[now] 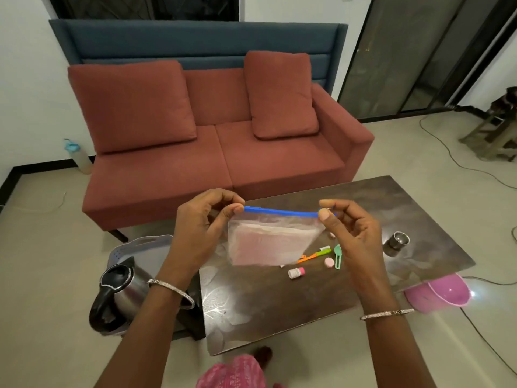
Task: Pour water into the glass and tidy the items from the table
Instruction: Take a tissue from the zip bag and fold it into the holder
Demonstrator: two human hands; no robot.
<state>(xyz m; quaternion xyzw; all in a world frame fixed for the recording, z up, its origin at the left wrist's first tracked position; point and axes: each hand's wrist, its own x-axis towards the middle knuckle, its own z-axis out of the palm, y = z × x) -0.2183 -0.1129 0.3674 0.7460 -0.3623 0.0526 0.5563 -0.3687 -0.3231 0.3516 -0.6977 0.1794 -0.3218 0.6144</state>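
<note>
A clear zip bag (268, 242) with a blue seal strip hangs above the dark table (279, 303). My left hand (204, 219) pinches the strip's left end and my right hand (349, 228) pinches its right end. Beneath the bag lie small items: a green and orange toothbrush (317, 254), a green tongue cleaner (338, 256), a round pink piece (329, 262) and a small white bottle with a pink cap (296, 273). A steel glass (396, 243) stands at the table's right. A steel electric kettle (117, 298) sits on the floor to the left.
A grey basket (142, 247) stands behind the kettle. A pink bowl (442, 294) lies on the floor under the table's right corner. A red sofa (212, 152) faces the table. Cables run across the floor on the right.
</note>
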